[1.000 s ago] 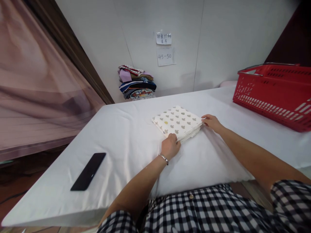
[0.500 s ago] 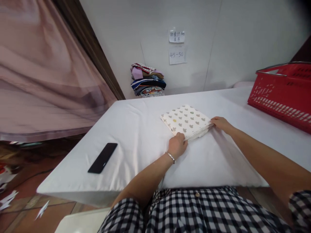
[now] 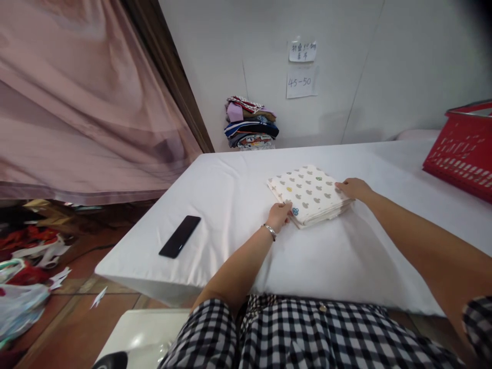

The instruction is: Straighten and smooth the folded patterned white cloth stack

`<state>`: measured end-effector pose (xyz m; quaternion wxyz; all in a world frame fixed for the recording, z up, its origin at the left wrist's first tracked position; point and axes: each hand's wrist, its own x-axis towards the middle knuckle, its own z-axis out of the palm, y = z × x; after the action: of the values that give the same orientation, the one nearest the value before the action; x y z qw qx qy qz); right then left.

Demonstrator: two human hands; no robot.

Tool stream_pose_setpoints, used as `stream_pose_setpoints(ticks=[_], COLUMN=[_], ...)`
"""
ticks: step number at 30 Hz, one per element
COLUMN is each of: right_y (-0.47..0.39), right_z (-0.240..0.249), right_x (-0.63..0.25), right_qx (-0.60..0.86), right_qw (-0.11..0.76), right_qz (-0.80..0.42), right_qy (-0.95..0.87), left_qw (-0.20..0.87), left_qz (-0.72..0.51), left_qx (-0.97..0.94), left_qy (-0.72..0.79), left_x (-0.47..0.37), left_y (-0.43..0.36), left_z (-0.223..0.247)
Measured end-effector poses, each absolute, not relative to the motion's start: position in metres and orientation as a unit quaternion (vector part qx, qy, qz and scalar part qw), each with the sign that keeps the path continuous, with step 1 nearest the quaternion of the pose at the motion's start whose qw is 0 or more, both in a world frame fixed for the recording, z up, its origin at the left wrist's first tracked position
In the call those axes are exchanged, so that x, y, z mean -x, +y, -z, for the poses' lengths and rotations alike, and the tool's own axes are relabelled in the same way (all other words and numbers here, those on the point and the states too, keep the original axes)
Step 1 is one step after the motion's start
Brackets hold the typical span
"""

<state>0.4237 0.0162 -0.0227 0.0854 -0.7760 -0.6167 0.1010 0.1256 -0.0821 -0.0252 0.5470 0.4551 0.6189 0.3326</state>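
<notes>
A folded white cloth (image 3: 309, 193) printed with small grey, yellow and blue shapes lies on the white-covered table (image 3: 238, 205). My left hand (image 3: 280, 214), with a bracelet on the wrist, grips the cloth's near left corner. On the right edge of the cloth rests my right hand (image 3: 352, 188), fingers laid over the top. Both forearms reach out from checked black-and-white sleeves.
A black phone (image 3: 180, 243) lies near the table's left edge. A red plastic basket (image 3: 463, 154) stands at the far right. A pile of folded clothes (image 3: 249, 123) sits against the wall under two paper notes (image 3: 302, 69). A pink curtain hangs left, with litter on the floor.
The view has swung left, showing more floor and less basket. My hands have shifted on the cloth: the left now holds its near corner, the right lies on its top edge.
</notes>
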Motion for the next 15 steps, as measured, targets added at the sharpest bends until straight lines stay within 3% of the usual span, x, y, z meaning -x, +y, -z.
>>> stream_pose_setpoints(ticks=[15], right_y=[-0.009], right_z=[0.036], right_x=[-0.415], right_qx=[0.776], right_qw=[0.165], right_qz=[-0.127], right_qy=[-0.595], left_qw=[0.511], left_qz=[-0.288], left_qx=[-0.498], left_qy=[0.638], left_x=[-0.126], left_y=[-0.077], left_z=[0.04])
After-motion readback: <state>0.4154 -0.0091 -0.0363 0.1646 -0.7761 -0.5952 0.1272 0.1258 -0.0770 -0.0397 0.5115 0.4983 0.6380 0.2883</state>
